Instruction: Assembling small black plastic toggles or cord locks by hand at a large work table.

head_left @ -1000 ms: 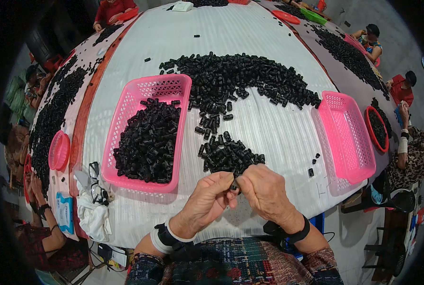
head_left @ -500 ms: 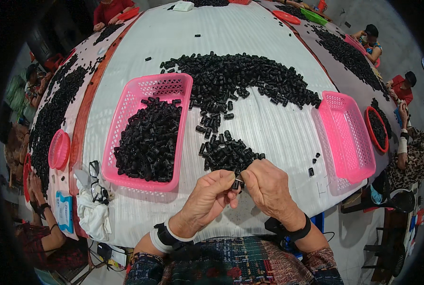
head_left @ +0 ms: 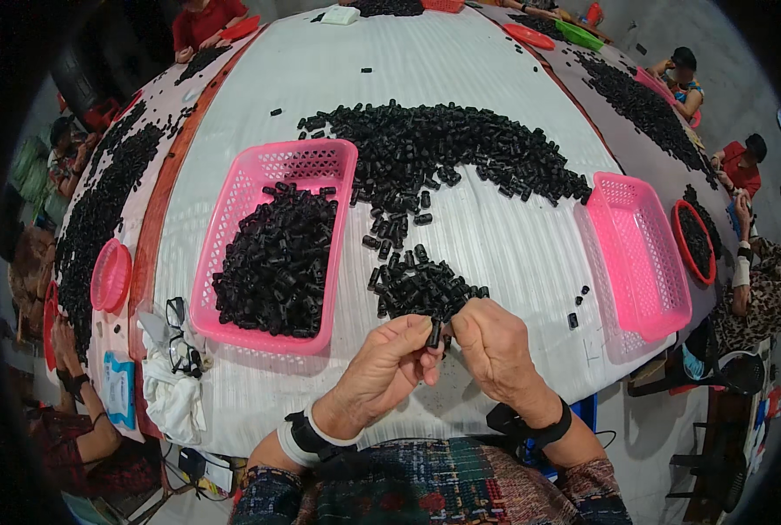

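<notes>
My left hand (head_left: 375, 369) pinches a small black cylindrical part (head_left: 435, 333) between thumb and fingertips. Close against it, my right hand (head_left: 501, 352) is closed, its thumb pressed on the curled fingers; whatever it grips is hidden. Just beyond my fingertips lies a small heap of the same black parts (head_left: 421, 284). To the left stands a pink perforated basket (head_left: 345, 236) filled with many more of them.
A large pile of black parts (head_left: 460, 140) curves across the white-covered table (head_left: 303, 52). At the right stands a pink basket (head_left: 640, 254). Eyeglasses (head_left: 177, 337) rest on a white cloth (head_left: 173, 402) at the left. Other people work along the side tables.
The black part in my left fingers shows longer and more upright now. A thin shiny piece between my fingertips is no longer visible. My right hand has shifted slightly left.
</notes>
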Available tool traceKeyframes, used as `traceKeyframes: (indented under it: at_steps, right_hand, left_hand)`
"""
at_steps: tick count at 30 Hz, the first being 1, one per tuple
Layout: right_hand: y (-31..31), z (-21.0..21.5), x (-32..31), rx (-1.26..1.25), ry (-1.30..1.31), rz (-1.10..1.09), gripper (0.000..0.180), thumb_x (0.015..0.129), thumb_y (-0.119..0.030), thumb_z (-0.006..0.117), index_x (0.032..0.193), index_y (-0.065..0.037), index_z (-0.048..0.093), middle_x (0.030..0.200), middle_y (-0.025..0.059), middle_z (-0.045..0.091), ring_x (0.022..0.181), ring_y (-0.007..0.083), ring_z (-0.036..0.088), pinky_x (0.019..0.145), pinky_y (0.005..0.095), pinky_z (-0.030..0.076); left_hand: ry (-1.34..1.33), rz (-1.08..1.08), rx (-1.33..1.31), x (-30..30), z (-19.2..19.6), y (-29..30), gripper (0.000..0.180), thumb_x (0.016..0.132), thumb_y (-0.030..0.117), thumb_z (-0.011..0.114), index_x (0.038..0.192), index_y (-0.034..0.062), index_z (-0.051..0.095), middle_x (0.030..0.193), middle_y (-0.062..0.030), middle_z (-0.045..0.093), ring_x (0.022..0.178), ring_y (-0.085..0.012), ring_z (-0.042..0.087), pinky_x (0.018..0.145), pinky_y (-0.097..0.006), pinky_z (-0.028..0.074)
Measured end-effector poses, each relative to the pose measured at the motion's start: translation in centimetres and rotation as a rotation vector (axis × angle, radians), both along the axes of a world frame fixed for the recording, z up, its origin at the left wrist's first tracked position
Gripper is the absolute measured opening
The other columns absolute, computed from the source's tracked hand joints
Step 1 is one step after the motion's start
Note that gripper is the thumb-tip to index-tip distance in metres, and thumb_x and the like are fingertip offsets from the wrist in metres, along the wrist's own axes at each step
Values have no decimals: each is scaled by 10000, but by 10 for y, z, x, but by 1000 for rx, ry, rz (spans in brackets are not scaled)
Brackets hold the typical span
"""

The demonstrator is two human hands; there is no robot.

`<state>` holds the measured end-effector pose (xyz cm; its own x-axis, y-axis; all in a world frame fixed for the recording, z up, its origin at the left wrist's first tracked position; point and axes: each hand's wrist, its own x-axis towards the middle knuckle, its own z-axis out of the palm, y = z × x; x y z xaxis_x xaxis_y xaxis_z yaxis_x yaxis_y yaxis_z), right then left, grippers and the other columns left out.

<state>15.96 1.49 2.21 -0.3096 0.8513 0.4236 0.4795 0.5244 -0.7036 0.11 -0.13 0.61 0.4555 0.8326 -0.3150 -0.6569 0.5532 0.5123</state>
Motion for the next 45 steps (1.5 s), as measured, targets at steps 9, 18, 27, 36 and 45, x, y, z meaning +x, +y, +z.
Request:
traceKeyframes:
  at_steps: [9, 18, 27, 36, 45]
  right_hand:
    - [-3, -4, -5, -19, 0, -34, 185, 853, -155, 497, 721, -28, 531, 626, 95, 479, 569, 258, 481, 497, 359, 385]
    - [-3, -7, -5, 54, -71, -66, 180, 841, -153, 507, 701, -42, 529, 628, 89, 486, 572, 256, 487, 492, 357, 395]
    - [-5, 23, -5, 123, 47, 49, 162, 712, -155, 653, 758, -29, 563, 654, 83, 503, 571, 241, 490, 482, 324, 386]
    - [-11, 3, -17, 639, -204, -90, 335, 593, -95, 677, 899, 28, 620, 709, 76, 538, 535, 197, 461, 442, 280, 363]
    - [-15, 1, -16, 672, -156, -33, 365, 496, -33, 658, 854, 30, 621, 675, 66, 529, 537, 197, 464, 443, 279, 362]
  left_hand:
    - [-65, -28, -18, 0, 3, -2, 153, 877, 197, 511, 834, 50, 513, 700, -17, 531, 600, -94, 506, 491, -242, 447]
    - [-80, -10, -35, 2, -2, 0, 148, 878, 184, 507, 842, 42, 528, 715, -30, 545, 598, -106, 523, 489, -236, 458]
    - [-12, 55, -19, 1, -6, -1, 170, 866, 209, 538, 870, 40, 561, 739, -24, 556, 579, -79, 498, 514, -227, 440]
    - [-115, 9, 79, 2, -6, -1, 209, 891, 256, 493, 861, 63, 566, 667, -26, 578, 595, -95, 524, 503, -216, 381]
    - [-127, 13, 54, 1, -8, -7, 178, 876, 237, 523, 877, 67, 578, 705, -8, 567, 597, -88, 526, 514, -215, 407]
